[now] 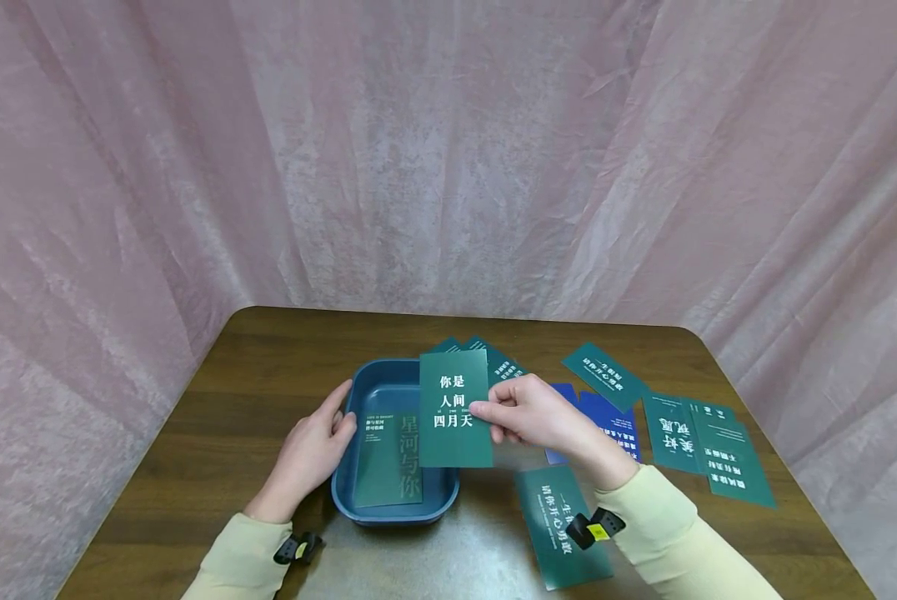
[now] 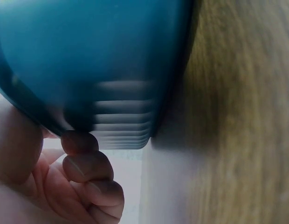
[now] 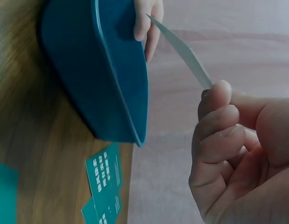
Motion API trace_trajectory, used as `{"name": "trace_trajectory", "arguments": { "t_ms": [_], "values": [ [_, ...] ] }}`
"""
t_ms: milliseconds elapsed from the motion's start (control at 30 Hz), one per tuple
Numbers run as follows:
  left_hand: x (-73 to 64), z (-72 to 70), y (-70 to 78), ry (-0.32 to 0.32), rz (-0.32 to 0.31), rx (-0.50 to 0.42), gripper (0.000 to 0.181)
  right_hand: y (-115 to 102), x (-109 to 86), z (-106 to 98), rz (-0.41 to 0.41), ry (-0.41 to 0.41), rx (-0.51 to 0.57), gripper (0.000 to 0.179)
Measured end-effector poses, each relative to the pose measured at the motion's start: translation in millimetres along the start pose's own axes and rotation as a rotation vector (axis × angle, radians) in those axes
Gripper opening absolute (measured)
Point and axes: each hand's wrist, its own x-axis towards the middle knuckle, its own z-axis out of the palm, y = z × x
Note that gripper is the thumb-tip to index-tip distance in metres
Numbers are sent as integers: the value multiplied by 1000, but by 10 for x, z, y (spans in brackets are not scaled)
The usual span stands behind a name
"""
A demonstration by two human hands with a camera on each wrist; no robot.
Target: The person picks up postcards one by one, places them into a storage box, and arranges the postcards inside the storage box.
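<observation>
Since the held card looks light and bendy, the right hand suitably pinches its edge, mid-frame. Left hand seemingly grips the tray.

Pink curtain behind brown wooden table

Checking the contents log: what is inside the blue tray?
The blue tray shows at least one printed green card. Part of its right side hides behind the held card; anything there, or under the lying card, cannot be seen.
</observation>
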Motion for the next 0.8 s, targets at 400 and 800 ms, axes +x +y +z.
{"name": "trace_trajectory", "arguments": {
  "t_ms": [400,800],
  "values": [
    [9,22,-6,6,5,12,61,-151,176,351,-31,-96,-61,38],
    [0,33,36,-19,-5,-18,62,-222,368,642,-64,-103,-189,39]
  ]
}}
